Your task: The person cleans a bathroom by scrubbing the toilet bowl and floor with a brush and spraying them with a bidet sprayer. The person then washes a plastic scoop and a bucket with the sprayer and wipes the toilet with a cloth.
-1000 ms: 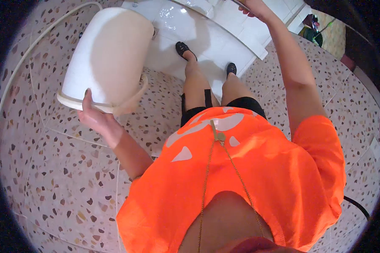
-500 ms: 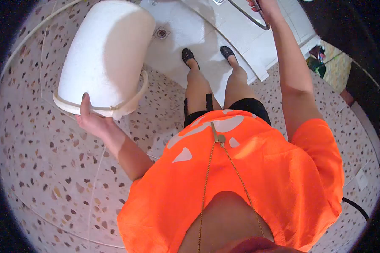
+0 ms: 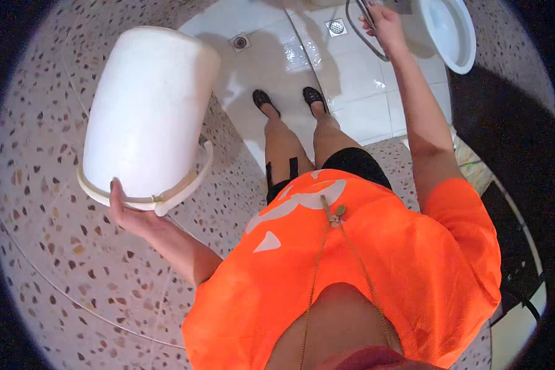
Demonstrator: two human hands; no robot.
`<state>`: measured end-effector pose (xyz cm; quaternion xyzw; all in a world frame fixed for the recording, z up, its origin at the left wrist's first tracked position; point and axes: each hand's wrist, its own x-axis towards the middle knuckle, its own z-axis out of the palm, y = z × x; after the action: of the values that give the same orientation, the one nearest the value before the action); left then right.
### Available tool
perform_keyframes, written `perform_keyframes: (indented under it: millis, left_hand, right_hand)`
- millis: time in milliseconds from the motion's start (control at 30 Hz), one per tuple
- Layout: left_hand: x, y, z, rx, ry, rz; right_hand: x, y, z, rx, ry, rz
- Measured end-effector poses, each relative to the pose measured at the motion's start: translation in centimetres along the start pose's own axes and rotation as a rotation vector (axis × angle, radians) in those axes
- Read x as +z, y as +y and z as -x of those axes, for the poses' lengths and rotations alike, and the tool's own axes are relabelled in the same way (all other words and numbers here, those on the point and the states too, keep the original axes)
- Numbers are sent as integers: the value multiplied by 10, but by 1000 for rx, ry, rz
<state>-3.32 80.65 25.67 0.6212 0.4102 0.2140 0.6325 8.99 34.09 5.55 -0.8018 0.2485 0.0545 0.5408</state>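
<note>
My left hand (image 3: 132, 216) grips the rim of a large white bucket (image 3: 148, 111), thumb on the outer wall and fingers out of sight beneath the rim. The bucket is tilted, its base pointing up and away. A pale handle (image 3: 194, 182) hangs at the rim's right side. At the top, my right hand (image 3: 383, 28) is closed around a metallic shower head or hose end (image 3: 367, 12), partly cut off by the frame. A grey hose (image 3: 369, 46) loops down beside that hand.
A white basin (image 3: 451, 31) stands at the upper right. The white tiled floor (image 3: 361, 117) has a round drain (image 3: 240, 42) and a square drain (image 3: 336, 27). Speckled wall or floor tiles (image 3: 61, 246) lie at the left. A dark area fills the right side.
The view has turned, bringing the white basin and square drain into sight. The bucket appears slightly lower in view, still in my left hand. My feet have shifted on the tiles.
</note>
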Motion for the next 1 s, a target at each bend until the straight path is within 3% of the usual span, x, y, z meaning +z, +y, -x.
perform_keyframes:
  millis: [67,133,267,333,367,400,467,567,667,700,767,1000]
  left_hand:
    - [-12,-4,13,-6,132,-37]
    - [-33,-11,17,23,79,27]
    - [-46,-22,37,29,162,19]
    - [-41,-22,47,53,132,20]
    - [-43,-25,50,56,157,4]
    - [-47,-28,51,58,181,-14]
    - [-52,-33,54,75,185,-28]
    - [-52,-38,64,36,309,-73]
    - [-59,-43,67,81,198,-35]
    - [-63,-46,67,51,254,-31]
    - [-62,-50,72,69,249,-4]
    - [-65,-66,70,104,196,114]
  right_hand:
    - [-5,6,10,-35,-52,-87]
    - [-4,11,18,63,-166,42]
    - [24,75,44,126,-674,389]
    - [40,88,89,29,-950,420]
    - [51,114,109,82,-963,509]
    - [57,101,127,-218,-1028,763]
    - [67,99,146,-496,-958,916]
    - [79,94,156,-583,-909,848]
    - [85,89,171,-595,-978,966]
    - [88,92,171,-604,-995,969]
    - [90,100,171,-504,-965,1106]
    - [68,116,169,-369,-1054,1153]
